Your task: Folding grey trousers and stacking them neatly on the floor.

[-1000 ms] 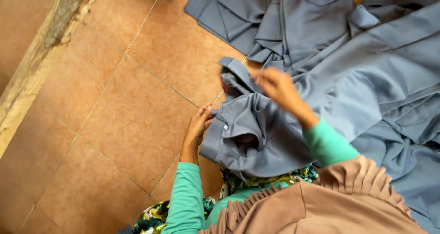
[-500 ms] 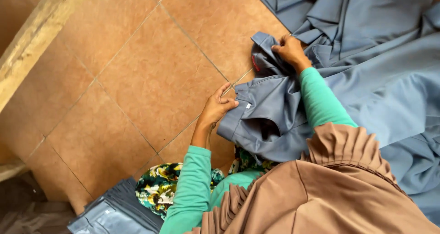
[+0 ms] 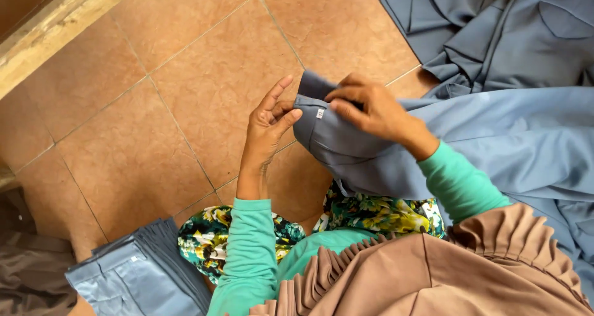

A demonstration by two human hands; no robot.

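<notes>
A blue-grey garment [image 3: 346, 149] lies across my lap, above a flowered skirt. My left hand [image 3: 266, 127] pinches its folded edge beside a small white tag [image 3: 320, 113], thumb and fingers on the cloth. My right hand [image 3: 371, 109] presses on top of the same fold, fingers closed on the fabric. Both sleeves are green.
More blue-grey cloth [image 3: 495, 38] is heaped at the upper right on the terracotta tiled floor [image 3: 185, 93]. A stack of folded blue-grey garments [image 3: 136, 279] sits at the lower left. A wooden beam [image 3: 55, 25] crosses the top left corner.
The view has swung left and down, so the stack of folded garments shows more fully. Both hands have drawn together on the garment's folded edge, and the right hand has moved left onto it.
</notes>
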